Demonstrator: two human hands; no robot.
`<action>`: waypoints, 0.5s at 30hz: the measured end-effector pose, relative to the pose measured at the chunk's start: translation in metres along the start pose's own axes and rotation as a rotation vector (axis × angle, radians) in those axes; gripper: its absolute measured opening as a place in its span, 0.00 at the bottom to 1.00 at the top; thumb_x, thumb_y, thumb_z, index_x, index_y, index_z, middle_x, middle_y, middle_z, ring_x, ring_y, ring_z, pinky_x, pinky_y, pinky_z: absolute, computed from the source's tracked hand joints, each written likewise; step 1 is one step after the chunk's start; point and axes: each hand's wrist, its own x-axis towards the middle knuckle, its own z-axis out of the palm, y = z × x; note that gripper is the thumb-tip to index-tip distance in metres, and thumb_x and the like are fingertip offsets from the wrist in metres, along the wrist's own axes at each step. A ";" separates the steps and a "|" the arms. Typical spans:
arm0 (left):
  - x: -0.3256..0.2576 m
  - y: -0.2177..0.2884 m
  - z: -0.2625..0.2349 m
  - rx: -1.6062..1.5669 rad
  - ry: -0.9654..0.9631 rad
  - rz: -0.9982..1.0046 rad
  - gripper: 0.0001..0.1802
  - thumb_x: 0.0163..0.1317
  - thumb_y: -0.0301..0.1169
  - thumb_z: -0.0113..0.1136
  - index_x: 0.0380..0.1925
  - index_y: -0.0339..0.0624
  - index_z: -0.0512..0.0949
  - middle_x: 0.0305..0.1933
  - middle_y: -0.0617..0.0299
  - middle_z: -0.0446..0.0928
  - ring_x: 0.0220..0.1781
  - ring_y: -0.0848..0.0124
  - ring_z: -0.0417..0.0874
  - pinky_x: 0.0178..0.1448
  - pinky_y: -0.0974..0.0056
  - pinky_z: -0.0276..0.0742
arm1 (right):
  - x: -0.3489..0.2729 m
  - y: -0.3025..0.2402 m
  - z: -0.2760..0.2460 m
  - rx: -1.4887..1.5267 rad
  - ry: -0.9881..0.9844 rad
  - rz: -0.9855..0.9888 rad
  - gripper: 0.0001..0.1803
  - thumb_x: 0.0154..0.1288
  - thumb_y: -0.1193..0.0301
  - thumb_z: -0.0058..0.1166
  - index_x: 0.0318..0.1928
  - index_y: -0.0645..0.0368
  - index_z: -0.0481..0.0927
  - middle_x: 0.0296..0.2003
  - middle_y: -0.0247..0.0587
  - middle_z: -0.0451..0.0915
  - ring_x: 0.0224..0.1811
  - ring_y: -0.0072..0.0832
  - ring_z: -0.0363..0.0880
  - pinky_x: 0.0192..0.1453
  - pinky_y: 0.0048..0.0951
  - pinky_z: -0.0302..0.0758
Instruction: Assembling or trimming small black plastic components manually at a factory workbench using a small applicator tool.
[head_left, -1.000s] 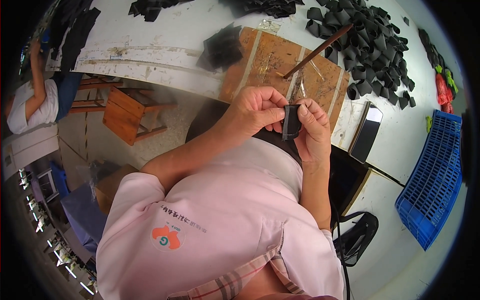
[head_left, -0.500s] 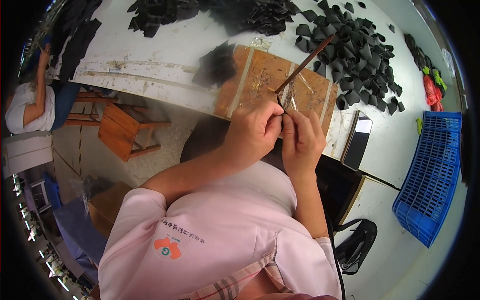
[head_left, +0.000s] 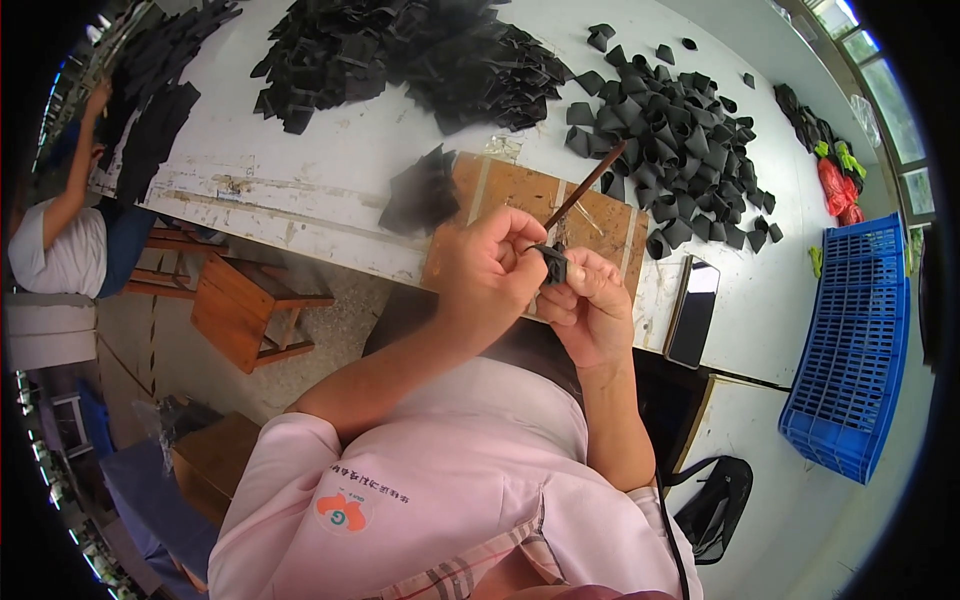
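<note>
Now black fabric piece (head_left: 553,266) looks bunched, versus flat a second ago | left hand (head_left: 492,275) + right hand (head_left: 600,312) both pinch it | probably mid-shaping, not yet released

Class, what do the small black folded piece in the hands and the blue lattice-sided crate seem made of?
Small black folded piece: perhaps matt fabric, soft folds, little shine; fibre unclear.
Blue lattice-sided crate: likely smooth moulded plastic, by its uniform colour.

Fabric piece (head_left: 553,266) before rod (head_left: 587,187), phone (head_left: 692,315) right of board (head_left: 505,188), crate (head_left: 826,452) farther right
</note>
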 end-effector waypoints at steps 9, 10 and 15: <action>0.050 0.043 -0.012 -1.124 -0.396 -0.540 0.06 0.52 0.18 0.47 0.30 0.38 0.71 0.15 0.68 0.66 0.08 0.84 0.57 0.12 0.77 0.52 | 0.021 -0.061 0.054 -0.709 0.077 -0.305 0.13 0.61 0.65 0.50 0.22 0.57 0.72 0.16 0.20 0.62 0.16 0.08 0.54 0.18 0.13 0.49; 0.056 0.052 -0.011 -1.200 -0.462 -0.536 0.07 0.54 0.18 0.46 0.33 0.39 0.70 0.15 0.71 0.64 0.08 0.86 0.55 0.11 0.78 0.49 | 0.027 -0.069 0.065 -0.700 0.042 -0.342 0.13 0.61 0.65 0.51 0.22 0.57 0.72 0.15 0.21 0.63 0.16 0.08 0.54 0.18 0.13 0.49; 0.068 0.038 -0.010 -0.997 -0.268 -0.596 0.09 0.54 0.18 0.48 0.35 0.39 0.69 0.17 0.69 0.66 0.08 0.85 0.56 0.12 0.78 0.49 | 0.054 -0.064 0.036 -0.466 -0.055 -0.108 0.14 0.62 0.65 0.49 0.21 0.57 0.69 0.15 0.23 0.61 0.15 0.10 0.53 0.17 0.12 0.51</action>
